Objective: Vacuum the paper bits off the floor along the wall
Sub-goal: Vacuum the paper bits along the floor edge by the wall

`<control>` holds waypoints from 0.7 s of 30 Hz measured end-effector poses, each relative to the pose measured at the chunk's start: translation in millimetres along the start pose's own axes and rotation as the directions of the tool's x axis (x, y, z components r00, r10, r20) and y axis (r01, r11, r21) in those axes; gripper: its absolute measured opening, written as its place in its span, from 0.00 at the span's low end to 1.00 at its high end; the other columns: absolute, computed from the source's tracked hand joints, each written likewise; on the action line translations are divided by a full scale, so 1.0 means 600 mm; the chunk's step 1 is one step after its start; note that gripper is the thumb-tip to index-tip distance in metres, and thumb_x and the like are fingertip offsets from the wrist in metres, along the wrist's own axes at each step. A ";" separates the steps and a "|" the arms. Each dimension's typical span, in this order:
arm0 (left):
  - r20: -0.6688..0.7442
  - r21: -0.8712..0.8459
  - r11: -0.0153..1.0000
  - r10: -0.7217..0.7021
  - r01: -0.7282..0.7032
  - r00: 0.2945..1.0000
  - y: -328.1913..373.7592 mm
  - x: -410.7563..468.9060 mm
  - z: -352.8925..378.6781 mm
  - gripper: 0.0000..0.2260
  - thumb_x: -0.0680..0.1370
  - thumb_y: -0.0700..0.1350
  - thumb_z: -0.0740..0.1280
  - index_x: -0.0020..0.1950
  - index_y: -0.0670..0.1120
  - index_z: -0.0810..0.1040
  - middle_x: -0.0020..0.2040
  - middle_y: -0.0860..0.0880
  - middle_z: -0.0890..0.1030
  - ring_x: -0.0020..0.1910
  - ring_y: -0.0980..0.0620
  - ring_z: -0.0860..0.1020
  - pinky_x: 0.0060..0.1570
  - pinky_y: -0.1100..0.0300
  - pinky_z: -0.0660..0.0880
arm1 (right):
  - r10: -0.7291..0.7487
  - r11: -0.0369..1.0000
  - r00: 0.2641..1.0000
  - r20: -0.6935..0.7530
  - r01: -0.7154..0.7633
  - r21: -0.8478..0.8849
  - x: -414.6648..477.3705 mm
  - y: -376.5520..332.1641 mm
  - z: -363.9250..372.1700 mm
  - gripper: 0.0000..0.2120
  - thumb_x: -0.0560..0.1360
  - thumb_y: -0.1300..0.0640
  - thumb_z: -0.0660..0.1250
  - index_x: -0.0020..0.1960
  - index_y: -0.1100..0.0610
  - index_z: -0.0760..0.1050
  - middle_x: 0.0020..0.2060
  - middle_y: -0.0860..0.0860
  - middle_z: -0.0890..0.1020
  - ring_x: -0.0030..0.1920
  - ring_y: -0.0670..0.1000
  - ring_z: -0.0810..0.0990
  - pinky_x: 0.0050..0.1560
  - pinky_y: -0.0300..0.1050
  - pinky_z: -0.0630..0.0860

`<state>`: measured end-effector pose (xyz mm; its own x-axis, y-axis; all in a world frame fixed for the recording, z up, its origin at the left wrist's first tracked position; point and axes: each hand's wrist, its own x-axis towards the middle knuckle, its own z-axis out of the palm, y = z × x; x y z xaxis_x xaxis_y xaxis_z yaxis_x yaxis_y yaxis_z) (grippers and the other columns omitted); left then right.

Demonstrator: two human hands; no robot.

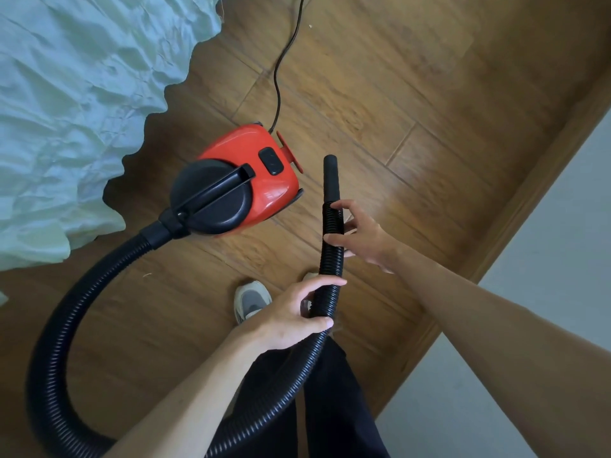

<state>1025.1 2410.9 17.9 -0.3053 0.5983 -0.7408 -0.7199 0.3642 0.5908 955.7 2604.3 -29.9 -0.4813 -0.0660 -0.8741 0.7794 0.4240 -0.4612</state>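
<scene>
A red canister vacuum [264, 173] with a black lid and handle stands on the wood floor in front of me. Its black ribbed hose [56, 342] loops from the canister round to the left and up between my hands. My left hand [291, 315] is wrapped around the hose lower down. My right hand [360, 233] touches the hose higher up with thumb and fingertips, just below the smooth black nozzle end [331, 176], which points away from me. One tiny pale bit [310, 26] lies far up the floor.
A rumpled pale blue-green bed sheet [72, 110] hangs at the left. The black power cord [281, 67] runs from the vacuum toward the top. A wooden baseboard [515, 213] and white wall [545, 309] run diagonally at the right. My shoes [251, 300] are below the hands.
</scene>
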 end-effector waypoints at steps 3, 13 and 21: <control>-0.010 0.055 0.998 -0.021 0.022 1.000 -0.023 0.002 -0.012 0.26 0.77 0.40 0.70 0.65 0.68 0.71 0.61 0.54 0.76 0.57 0.54 0.78 0.58 0.53 0.79 | -0.090 0.917 0.996 0.012 0.087 -0.389 0.032 -0.022 0.018 0.34 0.71 0.57 0.73 0.71 0.44 0.61 0.56 0.51 0.72 0.56 0.56 0.76 0.54 0.50 0.76; -0.011 0.147 0.987 -0.065 0.065 0.998 -0.091 0.010 -0.038 0.26 0.76 0.41 0.70 0.64 0.70 0.70 0.65 0.61 0.73 0.61 0.60 0.74 0.57 0.64 0.76 | -0.245 0.528 0.962 0.118 0.235 -0.816 0.160 -0.113 0.123 0.46 0.74 0.62 0.66 0.80 0.57 0.38 0.80 0.51 0.40 0.79 0.52 0.42 0.77 0.52 0.56; -0.006 0.175 0.982 -0.063 0.063 0.998 -0.110 0.007 -0.049 0.26 0.76 0.40 0.69 0.64 0.69 0.70 0.65 0.63 0.73 0.62 0.63 0.74 0.57 0.69 0.73 | -0.227 0.448 0.967 0.111 0.206 -0.870 0.183 -0.108 0.144 0.48 0.74 0.59 0.68 0.80 0.59 0.37 0.79 0.54 0.38 0.80 0.52 0.44 0.77 0.54 0.54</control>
<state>1053.0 2368.4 -33.4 -0.2628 0.5699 -0.7786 -0.6173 0.5209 0.5896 886.7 2491.5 -109.1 -0.5982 -0.2610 -0.7577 -0.0988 0.9623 -0.2535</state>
